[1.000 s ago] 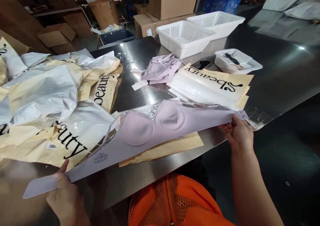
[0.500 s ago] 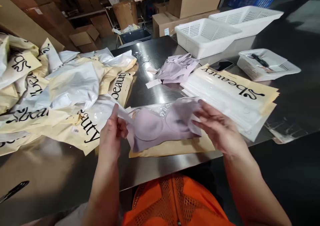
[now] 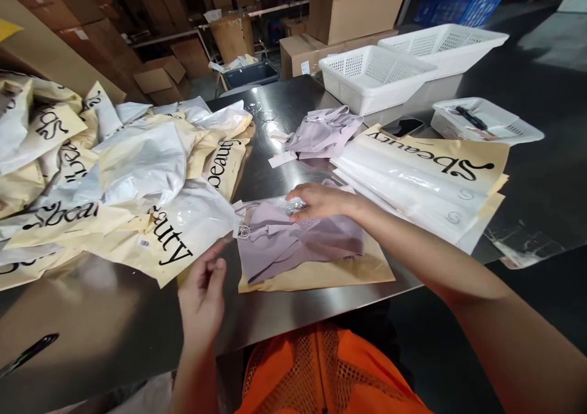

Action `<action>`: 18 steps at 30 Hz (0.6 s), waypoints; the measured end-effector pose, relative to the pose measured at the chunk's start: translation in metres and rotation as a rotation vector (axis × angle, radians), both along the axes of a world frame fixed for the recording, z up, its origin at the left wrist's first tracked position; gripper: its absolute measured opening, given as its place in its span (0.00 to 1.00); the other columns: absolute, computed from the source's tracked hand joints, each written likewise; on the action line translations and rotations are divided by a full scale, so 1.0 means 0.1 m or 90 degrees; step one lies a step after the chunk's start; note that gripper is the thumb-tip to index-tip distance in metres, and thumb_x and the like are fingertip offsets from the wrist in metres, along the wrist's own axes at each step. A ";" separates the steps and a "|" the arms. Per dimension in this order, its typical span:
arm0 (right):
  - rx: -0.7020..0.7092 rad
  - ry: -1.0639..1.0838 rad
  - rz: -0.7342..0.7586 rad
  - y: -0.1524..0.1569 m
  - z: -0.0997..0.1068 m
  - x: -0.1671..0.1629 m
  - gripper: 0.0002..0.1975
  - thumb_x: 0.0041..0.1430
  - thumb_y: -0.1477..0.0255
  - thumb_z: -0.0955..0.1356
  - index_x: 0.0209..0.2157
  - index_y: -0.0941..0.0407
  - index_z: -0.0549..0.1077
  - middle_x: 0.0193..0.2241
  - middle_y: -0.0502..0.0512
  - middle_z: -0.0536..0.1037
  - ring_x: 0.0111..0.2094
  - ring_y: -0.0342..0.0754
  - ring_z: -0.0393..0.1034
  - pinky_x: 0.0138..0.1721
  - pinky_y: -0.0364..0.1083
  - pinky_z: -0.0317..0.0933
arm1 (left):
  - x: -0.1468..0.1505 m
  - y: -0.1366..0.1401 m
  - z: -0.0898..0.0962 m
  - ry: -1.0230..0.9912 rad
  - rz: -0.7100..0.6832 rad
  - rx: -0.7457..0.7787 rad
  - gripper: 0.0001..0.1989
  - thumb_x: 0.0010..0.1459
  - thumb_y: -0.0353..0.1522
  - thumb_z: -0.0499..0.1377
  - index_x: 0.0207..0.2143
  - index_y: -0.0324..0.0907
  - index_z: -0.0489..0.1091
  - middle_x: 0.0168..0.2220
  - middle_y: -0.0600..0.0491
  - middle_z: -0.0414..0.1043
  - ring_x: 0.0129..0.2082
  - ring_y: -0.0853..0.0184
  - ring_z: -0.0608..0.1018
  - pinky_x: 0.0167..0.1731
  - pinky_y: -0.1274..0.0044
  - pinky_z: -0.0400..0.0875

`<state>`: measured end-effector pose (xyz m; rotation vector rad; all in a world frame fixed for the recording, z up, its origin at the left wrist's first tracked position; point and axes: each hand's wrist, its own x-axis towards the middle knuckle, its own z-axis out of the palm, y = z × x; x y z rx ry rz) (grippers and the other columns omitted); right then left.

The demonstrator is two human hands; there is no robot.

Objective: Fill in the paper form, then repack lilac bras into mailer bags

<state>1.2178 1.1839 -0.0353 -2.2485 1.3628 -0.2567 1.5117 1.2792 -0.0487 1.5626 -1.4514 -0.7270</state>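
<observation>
A lilac bra lies folded, its wings over the cups, on a cream and clear plastic bag near the table's front edge. A white tag on a looped cord is at its left end. My right hand reaches over its upper edge with fingers stretched leftward and nothing gripped between them; whether the fingertips touch the fabric I cannot tell. Just left of the bra, my left hand is open, holding nothing. Another lilac bra with a tag sits behind, beside a stack of bags printed "beauty".
Filled bags pile up on the left of the metal table. White baskets stand at the back right, with a smaller basket holding a black item and a phone nearer. Cardboard boxes are behind.
The bra was held by both hands with its cups showing; now it lies folded on the bag. My right hand moved left over it, and my left hand let go and came down.
</observation>
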 end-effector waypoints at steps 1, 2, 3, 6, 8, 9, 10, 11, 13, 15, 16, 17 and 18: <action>0.021 0.075 0.042 -0.04 -0.03 0.10 0.33 0.53 0.57 0.73 0.55 0.64 0.70 0.50 0.68 0.74 0.50 0.62 0.69 0.52 0.56 0.62 | 0.01 0.10 -0.03 -0.063 -0.015 -0.023 0.19 0.59 0.44 0.59 0.48 0.43 0.75 0.24 0.58 0.63 0.22 0.72 0.65 0.24 0.79 0.63; 0.014 0.133 0.065 -0.02 -0.06 0.20 0.38 0.50 0.56 0.74 0.57 0.66 0.68 0.50 0.71 0.73 0.50 0.65 0.68 0.53 0.59 0.60 | 0.04 0.21 -0.07 -0.127 -0.032 -0.049 0.18 0.61 0.43 0.58 0.48 0.43 0.75 0.25 0.58 0.63 0.23 0.72 0.66 0.24 0.79 0.63; -0.020 0.171 0.075 0.05 -0.09 0.27 0.43 0.47 0.55 0.75 0.59 0.66 0.65 0.51 0.73 0.72 0.52 0.67 0.66 0.55 0.62 0.58 | 0.08 0.31 -0.11 -0.189 -0.048 -0.073 0.16 0.62 0.41 0.57 0.48 0.44 0.74 0.25 0.58 0.63 0.23 0.72 0.67 0.25 0.79 0.64; -0.151 0.154 0.077 0.45 -0.23 0.30 0.52 0.44 0.59 0.77 0.65 0.62 0.56 0.60 0.74 0.63 0.60 0.72 0.56 0.59 0.68 0.48 | 0.25 0.52 -0.22 -0.352 -0.066 -0.167 0.13 0.63 0.36 0.57 0.48 0.42 0.73 0.24 0.58 0.62 0.23 0.72 0.67 0.26 0.79 0.63; -0.173 0.077 0.026 0.71 -0.34 0.12 0.46 0.49 0.61 0.74 0.66 0.57 0.54 0.63 0.69 0.60 0.62 0.68 0.54 0.60 0.65 0.50 | 0.34 0.54 -0.25 -0.439 -0.095 -0.245 0.12 0.60 0.33 0.60 0.47 0.41 0.73 0.24 0.56 0.65 0.25 0.70 0.69 0.28 0.78 0.64; -0.180 0.031 -0.047 0.80 -0.39 -0.01 0.40 0.53 0.61 0.71 0.64 0.57 0.57 0.61 0.68 0.63 0.60 0.66 0.58 0.58 0.63 0.54 | 0.36 0.51 -0.24 -0.459 -0.115 -0.277 0.13 0.58 0.32 0.62 0.46 0.42 0.73 0.26 0.55 0.68 0.27 0.68 0.71 0.31 0.77 0.65; -0.191 -0.011 -0.145 0.87 -0.42 -0.15 0.34 0.57 0.62 0.69 0.62 0.58 0.60 0.58 0.68 0.66 0.57 0.63 0.62 0.55 0.61 0.58 | 0.35 0.47 -0.22 -0.451 -0.137 -0.292 0.12 0.57 0.31 0.63 0.45 0.43 0.74 0.27 0.54 0.71 0.29 0.67 0.72 0.33 0.76 0.66; -0.207 -0.045 -0.246 0.91 -0.45 -0.29 0.28 0.59 0.62 0.67 0.59 0.59 0.63 0.53 0.67 0.70 0.53 0.61 0.65 0.52 0.59 0.62 | 0.31 0.42 -0.19 -0.409 -0.162 -0.274 0.10 0.57 0.31 0.63 0.43 0.44 0.75 0.29 0.53 0.72 0.30 0.66 0.73 0.34 0.75 0.66; -0.250 -0.087 -0.352 0.88 -0.44 -0.51 0.19 0.61 0.64 0.65 0.51 0.59 0.69 0.44 0.65 0.74 0.48 0.59 0.68 0.49 0.57 0.64 | 0.09 0.32 -0.11 -0.227 -0.235 -0.106 0.05 0.57 0.34 0.62 0.37 0.46 0.76 0.30 0.52 0.73 0.31 0.66 0.74 0.34 0.75 0.67; -0.254 -0.102 -0.255 0.74 -0.38 -0.58 0.15 0.62 0.66 0.64 0.47 0.57 0.72 0.43 0.62 0.75 0.48 0.57 0.69 0.50 0.55 0.63 | -0.25 0.28 -0.07 0.058 -0.343 0.209 0.09 0.56 0.38 0.61 0.36 0.44 0.76 0.30 0.51 0.73 0.31 0.65 0.75 0.31 0.75 0.68; -0.235 -0.104 -0.166 0.63 -0.33 -0.56 0.15 0.62 0.66 0.64 0.47 0.57 0.73 0.44 0.62 0.75 0.48 0.56 0.69 0.51 0.54 0.63 | -0.44 0.28 -0.08 0.202 -0.387 0.377 0.12 0.54 0.40 0.61 0.38 0.43 0.75 0.32 0.50 0.74 0.32 0.64 0.76 0.31 0.75 0.69; -0.204 -0.097 -0.082 0.50 -0.27 -0.49 0.16 0.62 0.65 0.65 0.49 0.57 0.72 0.46 0.62 0.75 0.48 0.56 0.69 0.52 0.54 0.62 | -0.62 0.29 -0.11 0.321 -0.410 0.510 0.16 0.52 0.41 0.62 0.41 0.42 0.74 0.33 0.49 0.74 0.32 0.63 0.76 0.31 0.74 0.70; -0.157 -0.078 -0.014 0.35 -0.22 -0.40 0.20 0.61 0.63 0.66 0.51 0.58 0.72 0.47 0.62 0.75 0.49 0.56 0.69 0.51 0.53 0.62 | -0.79 0.31 -0.17 0.401 -0.408 0.585 0.20 0.48 0.41 0.64 0.42 0.41 0.73 0.34 0.49 0.74 0.33 0.63 0.77 0.32 0.74 0.71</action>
